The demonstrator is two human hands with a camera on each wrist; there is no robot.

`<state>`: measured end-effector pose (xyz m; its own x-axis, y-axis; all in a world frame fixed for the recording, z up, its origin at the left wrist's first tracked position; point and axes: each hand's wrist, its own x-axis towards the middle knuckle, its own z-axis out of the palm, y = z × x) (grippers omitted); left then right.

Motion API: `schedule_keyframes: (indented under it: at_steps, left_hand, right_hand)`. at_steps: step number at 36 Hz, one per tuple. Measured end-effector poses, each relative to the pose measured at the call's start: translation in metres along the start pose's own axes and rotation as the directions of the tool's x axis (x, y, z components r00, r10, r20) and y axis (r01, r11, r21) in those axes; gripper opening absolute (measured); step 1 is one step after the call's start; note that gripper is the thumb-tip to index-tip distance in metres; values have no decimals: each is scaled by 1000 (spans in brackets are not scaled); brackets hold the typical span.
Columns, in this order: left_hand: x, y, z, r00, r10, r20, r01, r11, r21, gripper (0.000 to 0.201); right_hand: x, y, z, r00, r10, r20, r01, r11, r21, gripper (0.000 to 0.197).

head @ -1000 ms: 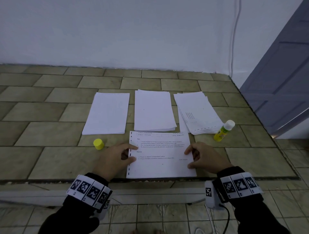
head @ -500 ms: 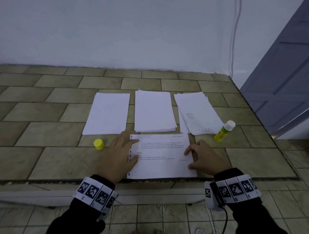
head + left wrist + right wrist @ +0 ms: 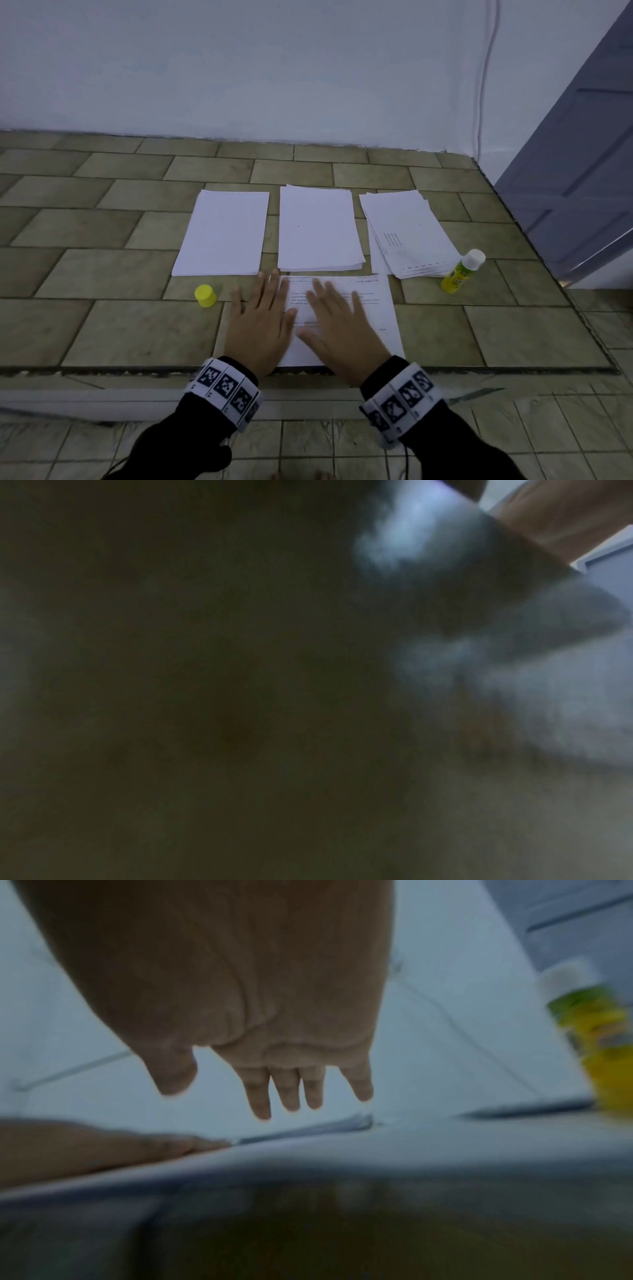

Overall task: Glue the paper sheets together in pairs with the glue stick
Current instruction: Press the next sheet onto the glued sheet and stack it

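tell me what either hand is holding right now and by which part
Nothing is gripped. The left hand and right hand lie flat with straight fingers on the printed sheet, left over its left edge, right over its middle.

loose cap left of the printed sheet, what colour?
Yellow: the cap shows best in the head view.

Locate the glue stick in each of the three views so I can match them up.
Head: the glue stick stands at right, beside the rightmost paper stack, white end up.
Left wrist: not in it; the picture is dark and blurred.
Right wrist: the glue stick is at the right edge, blurred.
Shared landmark: the right hand, seen from below in the right wrist view.
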<state>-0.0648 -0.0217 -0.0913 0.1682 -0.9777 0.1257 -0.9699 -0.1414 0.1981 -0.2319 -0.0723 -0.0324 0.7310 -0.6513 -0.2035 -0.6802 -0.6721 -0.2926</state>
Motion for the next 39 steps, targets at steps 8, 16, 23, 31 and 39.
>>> schedule_keyframes:
  at_steps: [8,16,23,31,39]
  left_hand:
    - [0,0,2,1000,7,-12,-7,1000,25,61]
    - [0,0,0,1000,-3,-6,3,1000,16,60]
    - [-1,-1,-1,999,5,-40,-5,1000,21,60]
    - [0,-8,-1,998,49,-47,-46,997,61,61]
    - [-2,-9,0,999,35,-1,-35,998,60,65]
  right_hand:
    - [16,18,21,997,-52,-58,49,997,-57,91]
    - [-11,81,10,952,261,-162,-280,954,-106,100]
    - [-12,78,5,938,315,-145,-339,922,-188,89]
    - [5,22,7,998,-7,-60,3,997,-76,90]
    - [23,9,28,988,-126,-93,116,987,-107,82]
